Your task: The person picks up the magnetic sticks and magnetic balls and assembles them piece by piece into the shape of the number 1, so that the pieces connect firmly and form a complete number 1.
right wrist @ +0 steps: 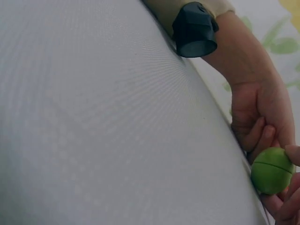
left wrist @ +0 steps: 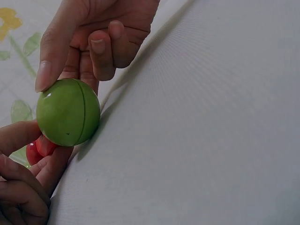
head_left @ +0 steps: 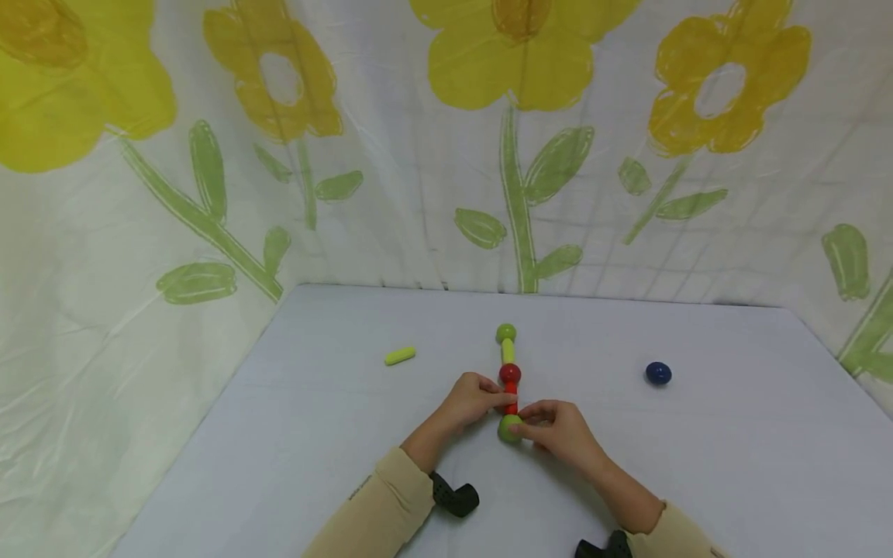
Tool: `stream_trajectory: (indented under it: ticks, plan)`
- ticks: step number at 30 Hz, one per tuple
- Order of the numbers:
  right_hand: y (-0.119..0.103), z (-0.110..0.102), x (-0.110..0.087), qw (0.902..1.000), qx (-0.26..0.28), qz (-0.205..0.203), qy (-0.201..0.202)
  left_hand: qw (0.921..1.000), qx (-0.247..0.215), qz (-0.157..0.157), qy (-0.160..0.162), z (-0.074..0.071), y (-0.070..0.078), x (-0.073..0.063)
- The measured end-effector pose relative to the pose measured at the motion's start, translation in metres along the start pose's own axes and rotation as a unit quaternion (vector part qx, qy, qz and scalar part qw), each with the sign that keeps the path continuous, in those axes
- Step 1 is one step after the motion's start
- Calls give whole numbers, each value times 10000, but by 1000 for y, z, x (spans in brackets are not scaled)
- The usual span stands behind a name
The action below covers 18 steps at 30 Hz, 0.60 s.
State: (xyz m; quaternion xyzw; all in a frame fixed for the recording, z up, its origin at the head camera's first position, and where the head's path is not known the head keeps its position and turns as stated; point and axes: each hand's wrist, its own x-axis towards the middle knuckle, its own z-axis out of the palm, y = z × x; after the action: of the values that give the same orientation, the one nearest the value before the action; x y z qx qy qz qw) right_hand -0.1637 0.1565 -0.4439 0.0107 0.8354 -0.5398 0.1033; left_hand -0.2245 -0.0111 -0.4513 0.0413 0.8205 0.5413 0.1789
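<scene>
Green ball: nearer than the red ball, at the close end of a row on the white table.
Right hand: nearer than the red ball and to its right; thumb and fingers pinch the green ball.
Left hand: near the red ball, on its left; fingertips pinch the red rod.
Red rod: on the red ball's near side, leading to the green ball.
Blue ball: well right of the red ball.
Yellow stick: left of the red ball, slightly beyond it.
Yellow rod: just beyond the red ball.
Second green ball: beyond the red ball, at the yellow rod's far end.
Flowered sheet: well beyond the red ball.
</scene>
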Motion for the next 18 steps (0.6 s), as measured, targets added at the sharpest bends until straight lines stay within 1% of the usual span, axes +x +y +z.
stream_trajectory:
  ticks: [5, 10, 13, 18]
  plan:
    - [3, 0, 2, 9996, 254, 43, -61, 10000, -37, 74, -47, -1, 0, -1]
    - [4, 0, 2, 9995, 307, 42, -79, 9998, -64, 164, -87, -2, 1, -2]
    - [4, 0, 3, 9993, 333, 125, -114, 9997, -91, 191, -119, -2, 1, -3]
    - [5, 0, 3, 9994, 266, 140, -172, 9996, -105, 238, -131, -2, 1, -3]
